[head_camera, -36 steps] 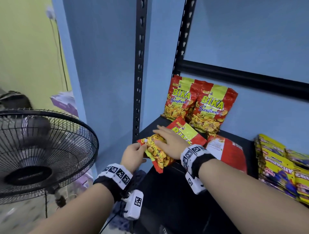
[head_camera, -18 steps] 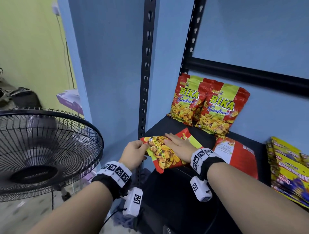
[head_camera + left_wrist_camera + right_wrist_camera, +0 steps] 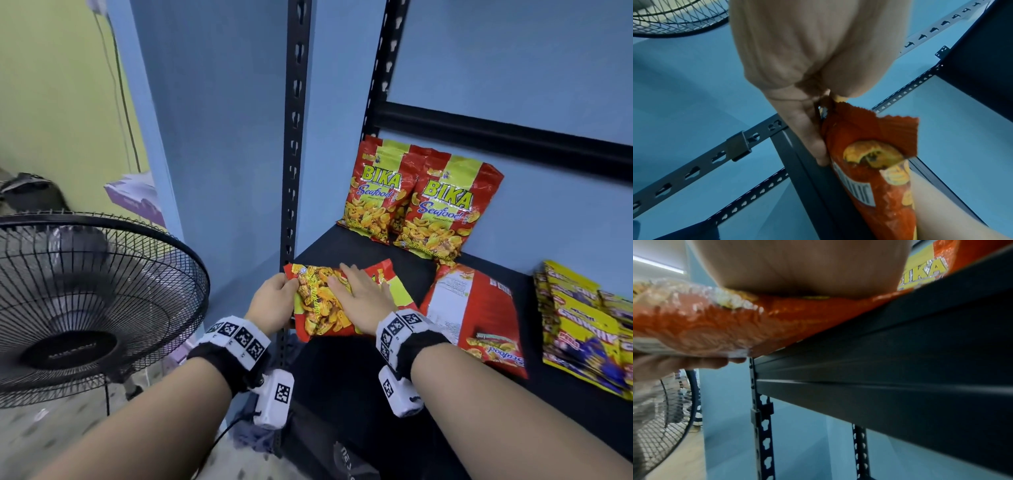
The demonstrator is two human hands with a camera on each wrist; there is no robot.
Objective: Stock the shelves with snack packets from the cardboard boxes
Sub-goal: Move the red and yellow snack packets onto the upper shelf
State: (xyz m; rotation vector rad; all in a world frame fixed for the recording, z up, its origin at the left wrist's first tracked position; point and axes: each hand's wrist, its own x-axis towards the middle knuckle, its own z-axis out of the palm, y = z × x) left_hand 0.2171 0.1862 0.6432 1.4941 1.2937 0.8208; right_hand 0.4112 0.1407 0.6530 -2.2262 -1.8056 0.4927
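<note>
Here, at the front left corner of the black shelf [image 3: 346,246], my left hand [image 3: 272,306] gripped the bottom end of a red-and-yellow snack packet [image 3: 318,308], thumb on top and fingers [image 3: 807,133] curled underneath, pinching the crimped seam. My right hand [image 3: 364,298] lay flat across the packet's face, fingers straight and spread, pressing it down without closing round it. The packet lay face up with its near part overhanging the shelf's front edge beside the slotted upright post [image 3: 294,137]; from the right wrist, its underside [image 3: 725,327] bulged out past the edge. Two matching Bika Seafood packets [image 3: 414,202] stood upright at the back, leaning against the blue wall [image 3: 513,61], the right one overlapping the left. Just to the right of my right wrist, another red packet [image 3: 476,315] lay flat with its back label up. Farther right, a stack of yellow-and-purple packets [image 3: 589,329] sat on the same shelf, well apart from my hands. A black pedestal fan [image 3: 85,298] stood on the floor to the left of the rack.
</note>
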